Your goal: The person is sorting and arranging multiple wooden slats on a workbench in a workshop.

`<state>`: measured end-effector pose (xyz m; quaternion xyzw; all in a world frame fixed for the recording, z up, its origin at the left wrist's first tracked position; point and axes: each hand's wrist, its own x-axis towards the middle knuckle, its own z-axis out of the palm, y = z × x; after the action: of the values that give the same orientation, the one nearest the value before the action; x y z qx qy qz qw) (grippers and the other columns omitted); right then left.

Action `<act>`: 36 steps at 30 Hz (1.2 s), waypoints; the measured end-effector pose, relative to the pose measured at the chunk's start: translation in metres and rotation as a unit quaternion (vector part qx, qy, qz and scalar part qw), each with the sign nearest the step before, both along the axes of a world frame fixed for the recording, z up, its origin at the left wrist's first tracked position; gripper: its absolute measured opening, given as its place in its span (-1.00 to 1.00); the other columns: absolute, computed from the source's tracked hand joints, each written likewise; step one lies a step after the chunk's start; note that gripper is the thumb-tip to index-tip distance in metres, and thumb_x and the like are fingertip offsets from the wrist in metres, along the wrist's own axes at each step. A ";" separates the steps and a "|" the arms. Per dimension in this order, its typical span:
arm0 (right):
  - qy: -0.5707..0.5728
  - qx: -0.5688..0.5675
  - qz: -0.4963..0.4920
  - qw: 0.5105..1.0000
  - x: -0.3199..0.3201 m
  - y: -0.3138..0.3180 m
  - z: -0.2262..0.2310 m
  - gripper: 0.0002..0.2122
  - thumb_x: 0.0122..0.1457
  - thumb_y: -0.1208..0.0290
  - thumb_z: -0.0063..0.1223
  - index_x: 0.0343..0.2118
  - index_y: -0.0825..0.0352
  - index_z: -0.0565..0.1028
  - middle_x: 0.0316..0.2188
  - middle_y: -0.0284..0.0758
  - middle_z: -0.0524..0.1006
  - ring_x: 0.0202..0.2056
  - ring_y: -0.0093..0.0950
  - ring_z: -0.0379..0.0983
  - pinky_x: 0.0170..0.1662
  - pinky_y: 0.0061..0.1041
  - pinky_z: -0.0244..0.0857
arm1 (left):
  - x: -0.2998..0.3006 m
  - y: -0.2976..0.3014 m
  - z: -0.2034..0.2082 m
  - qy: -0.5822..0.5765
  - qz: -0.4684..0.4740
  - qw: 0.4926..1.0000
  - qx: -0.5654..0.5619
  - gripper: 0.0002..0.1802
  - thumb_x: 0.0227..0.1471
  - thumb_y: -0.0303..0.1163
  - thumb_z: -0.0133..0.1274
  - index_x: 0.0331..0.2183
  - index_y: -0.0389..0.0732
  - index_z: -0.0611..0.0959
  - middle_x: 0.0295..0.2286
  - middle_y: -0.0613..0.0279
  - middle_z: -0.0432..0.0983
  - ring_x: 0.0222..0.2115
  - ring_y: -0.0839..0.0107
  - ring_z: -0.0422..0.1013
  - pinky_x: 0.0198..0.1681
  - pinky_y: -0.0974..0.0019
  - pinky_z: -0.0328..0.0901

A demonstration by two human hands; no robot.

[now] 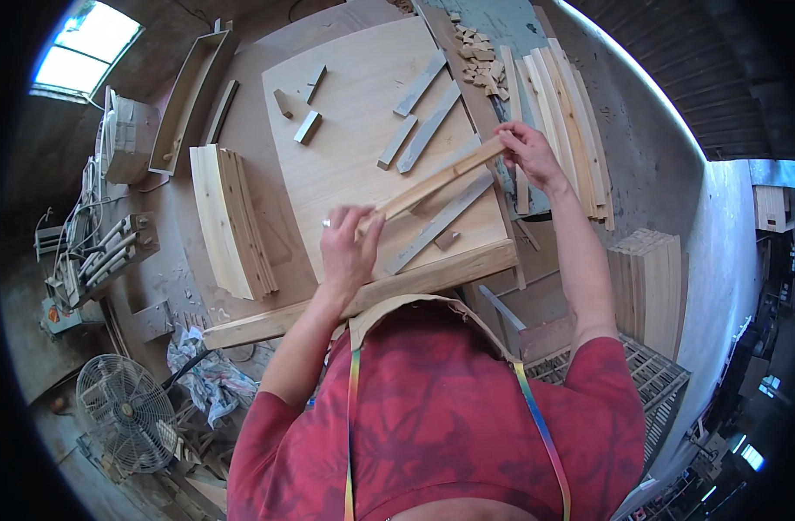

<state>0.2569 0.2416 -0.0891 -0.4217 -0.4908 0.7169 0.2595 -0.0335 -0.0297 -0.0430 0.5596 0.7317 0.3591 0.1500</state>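
I have a long, narrow, pale wooden strip slanting between my two hands, its left end near me and its right end farther off, over the near right part of a broad, pale, flat wooden board. The fingers of my right hand are clamped on its far right end. My left hand is at its near left end, thumb and forefinger about the tip, but blur keeps me from telling whether those fingers grip it or stand slightly apart.

Partly under the strip lies a long, grey, flat-sided bar, slanting the same way, with a small brown wooden block beside its near side. Farther off, on the board's right, lie three shorter grey bars; two small grey blocks and an upright-looking wooden piece sit toward its far left.

A thick, pale wooden beam runs along the board's near edge, just in front of me. To the left stands a stack of pale, curved-looking planks; at the far right lie long, pale wooden slats, near a heap of small wooden offcuts.
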 end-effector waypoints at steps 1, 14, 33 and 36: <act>0.002 0.001 0.009 1.000 -0.009 0.010 -0.005 -0.82 0.39 0.38 0.10 -0.05 0.35 0.52 -0.42 -0.47 0.51 -0.50 -0.67 0.41 -0.44 -0.67 0.33 | -0.001 0.013 -0.013 -0.001 0.000 1.000 0.002 -0.72 0.22 -0.25 0.20 -0.20 -0.29 0.70 -0.28 -0.03 0.60 -0.23 0.08 0.51 -0.17 0.11 0.42; -0.139 0.092 -0.042 0.985 -0.044 0.038 -0.063 -0.76 0.22 0.41 0.32 -0.11 0.38 0.59 -0.35 -0.39 0.65 -0.40 -0.66 0.53 -0.37 -0.64 0.43 | 0.010 0.041 -0.070 0.039 -0.004 0.997 -0.063 -0.67 0.11 -0.38 0.22 -0.07 -0.24 0.69 -0.18 -0.05 0.53 -0.14 -0.01 0.44 -0.06 0.01 0.35; -0.291 0.434 -0.061 0.850 -0.014 -0.139 -0.015 -0.87 0.21 0.43 0.21 -0.42 0.36 0.57 -0.47 -0.20 0.55 -0.41 -0.27 0.49 -0.27 -0.35 0.37 | 0.026 0.061 -0.069 0.135 -0.105 0.985 0.012 -0.44 -0.04 -0.33 0.29 0.04 -0.25 0.60 -0.18 -0.06 0.46 -0.16 0.03 0.40 -0.07 0.05 0.34; -0.280 0.516 -0.019 0.809 -0.021 -0.219 -0.031 -0.78 0.15 0.41 0.25 -0.59 0.29 0.50 -0.54 -0.27 0.50 -0.37 -0.23 0.44 -0.29 -0.23 0.31 | 0.027 0.053 -0.080 0.141 -0.097 0.985 0.026 -0.46 -0.05 -0.32 0.31 0.02 -0.19 0.63 -0.18 -0.04 0.46 -0.16 0.03 0.40 -0.10 0.05 0.36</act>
<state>0.2360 0.0231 -0.1200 -0.4172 -0.8317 0.2042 0.3042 -0.0063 0.0228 -0.1229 0.6766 0.6782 0.2793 0.0644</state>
